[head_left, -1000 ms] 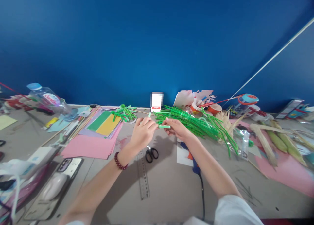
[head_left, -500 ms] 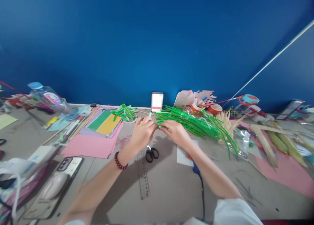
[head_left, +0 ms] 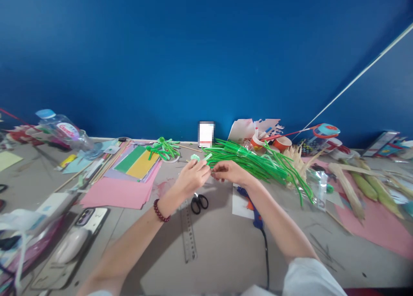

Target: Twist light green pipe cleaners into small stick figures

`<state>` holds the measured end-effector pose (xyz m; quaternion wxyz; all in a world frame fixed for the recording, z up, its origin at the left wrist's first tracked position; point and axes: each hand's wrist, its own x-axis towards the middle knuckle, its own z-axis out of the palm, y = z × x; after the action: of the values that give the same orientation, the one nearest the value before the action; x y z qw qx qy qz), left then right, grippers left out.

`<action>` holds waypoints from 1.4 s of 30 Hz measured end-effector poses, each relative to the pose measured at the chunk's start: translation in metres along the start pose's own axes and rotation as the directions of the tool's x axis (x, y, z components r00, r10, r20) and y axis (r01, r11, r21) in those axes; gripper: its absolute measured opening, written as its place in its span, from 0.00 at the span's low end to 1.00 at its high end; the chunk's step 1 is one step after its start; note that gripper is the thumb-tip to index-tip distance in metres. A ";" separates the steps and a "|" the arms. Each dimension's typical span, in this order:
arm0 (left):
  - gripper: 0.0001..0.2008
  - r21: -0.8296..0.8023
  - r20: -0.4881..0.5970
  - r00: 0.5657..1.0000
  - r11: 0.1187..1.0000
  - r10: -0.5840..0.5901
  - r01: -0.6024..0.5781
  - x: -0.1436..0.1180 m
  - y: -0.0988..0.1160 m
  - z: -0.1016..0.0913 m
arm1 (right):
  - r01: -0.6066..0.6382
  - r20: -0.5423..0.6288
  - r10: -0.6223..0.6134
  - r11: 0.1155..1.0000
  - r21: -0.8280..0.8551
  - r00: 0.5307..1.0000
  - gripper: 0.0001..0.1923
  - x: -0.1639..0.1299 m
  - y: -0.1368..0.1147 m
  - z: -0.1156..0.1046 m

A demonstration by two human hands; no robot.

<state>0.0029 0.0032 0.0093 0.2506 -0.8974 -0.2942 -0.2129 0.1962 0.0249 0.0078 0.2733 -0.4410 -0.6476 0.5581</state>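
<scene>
- The left hand [head_left: 192, 175] is pinched narrow on a pale green pipe cleaner piece [head_left: 200, 158], whose curled end shows just above the fingertips
- The right hand [head_left: 229, 172] meets it from 3 o'clock, fingers curled close together near the same piece; whether they actually grip it cannot be told
- The piece is held above the grey table [head_left: 222, 244], near its middle, with both hands almost touching
- A dark red bead bracelet [head_left: 160, 211] sits on the left wrist
- A bundle of green pipe cleaners [head_left: 258, 163] lies at 2 o'clock from the hands, just beside the right hand, fanning out along the table
- Black scissors [head_left: 199, 202] lie at 6 o'clock from the hands, and a clear ruler [head_left: 188, 231] stretches on below them
- A blue glue gun [head_left: 254, 212] rests on white paper at 4 o'clock, under the right forearm
- Pink paper sheets [head_left: 116, 192] lie at 9 o'clock, with green and yellow sheets [head_left: 137, 161] stacked at 10 o'clock
- A small twisted green pipe cleaner figure [head_left: 164, 149] sits at 11 o'clock
- A plastic water bottle [head_left: 63, 128] lies on its side far out at 10 o'clock
- Corn cobs [head_left: 371, 186] on pink paper lie well away at 3 o'clock
</scene>
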 end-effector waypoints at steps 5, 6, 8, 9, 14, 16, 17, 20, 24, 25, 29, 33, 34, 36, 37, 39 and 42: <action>0.09 -0.322 -0.049 0.982 0.933 -0.183 0.158 0.002 -0.012 -0.004 | 0.034 -0.065 -0.030 0.998 0.054 0.997 0.11 0.002 0.003 0.000; 0.12 -0.386 -0.097 0.957 0.897 -0.272 0.216 0.002 -0.015 -0.007 | 0.040 -0.102 -0.033 0.997 0.063 0.994 0.11 0.002 0.002 0.001; 0.18 -0.539 -0.164 0.863 0.776 -0.478 0.327 0.003 -0.020 -0.012 | 0.044 -0.156 -0.028 0.994 0.102 0.987 0.12 0.002 0.000 0.001; 0.21 -0.631 -0.143 0.808 0.681 -0.572 0.371 0.003 -0.023 -0.014 | 0.040 -0.166 -0.018 0.991 0.130 0.986 0.13 0.002 -0.001 0.001; 0.18 -0.871 0.402 0.719 0.005 -0.567 0.492 0.003 -0.029 -0.009 | -0.028 -0.106 0.063 0.953 0.302 0.992 0.16 0.003 -0.002 0.003; 0.17 -0.831 0.527 0.669 -0.153 -0.524 0.535 0.003 -0.029 -0.003 | -0.061 -0.071 0.093 0.928 0.367 0.993 0.16 0.004 0.000 0.004; 0.17 -0.818 0.554 0.645 -0.198 -0.526 0.541 0.003 -0.029 -0.001 | -0.075 -0.059 0.106 0.918 0.389 0.993 0.16 0.005 0.001 0.004; 0.16 -0.807 0.576 0.611 -0.258 -0.543 0.531 0.005 -0.027 -0.001 | -0.103 -0.039 0.130 0.906 0.411 0.991 0.15 0.005 0.002 0.006; 0.16 -0.806 0.583 0.586 -0.311 -0.562 0.504 0.010 -0.023 -0.008 | -0.106 -0.033 0.133 0.896 0.431 0.991 0.15 0.004 0.002 0.010; 0.15 -0.808 0.583 0.580 -0.326 -0.569 0.491 0.011 -0.022 -0.009 | -0.107 -0.036 0.138 0.888 0.448 0.990 0.15 0.004 0.001 0.011; 0.14 -0.814 0.577 0.537 -0.374 -0.615 0.445 0.013 -0.017 -0.011 | -0.111 -0.041 0.155 0.845 0.524 0.987 0.16 0.004 0.001 0.018; 0.14 -0.791 0.609 0.450 -0.461 -0.652 0.402 0.012 -0.016 -0.008 | -0.084 0.004 0.099 0.826 0.558 0.995 0.16 0.004 0.001 0.017; 0.14 -0.783 0.621 0.433 -0.484 -0.654 0.391 0.012 -0.016 -0.007 | -0.082 0.020 0.086 0.824 0.561 0.996 0.16 0.004 0.001 0.015; 0.14 -0.770 0.637 0.409 -0.517 -0.653 0.375 0.012 -0.017 -0.007 | -0.091 0.039 0.083 0.819 0.567 0.996 0.19 0.005 0.002 0.011; 0.14 -0.766 0.642 0.404 -0.523 -0.651 0.373 0.012 -0.018 -0.007 | -0.094 0.037 0.089 0.819 0.567 0.995 0.20 0.006 0.002 0.008; 0.14 -0.765 0.643 0.398 -0.522 -0.655 0.377 0.012 -0.019 -0.008 | -0.098 0.036 0.094 0.828 0.552 0.995 0.20 0.006 0.003 0.003; 0.13 -0.775 0.629 0.401 -0.498 -0.666 0.388 0.013 -0.018 -0.010 | -0.098 0.059 0.079 0.859 0.503 0.995 0.16 0.005 0.003 0.000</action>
<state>-0.0017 0.0159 0.0299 -0.5701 -0.4300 -0.4566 -0.5306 0.1945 0.0292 0.0041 0.3414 -0.3734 -0.4628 0.7279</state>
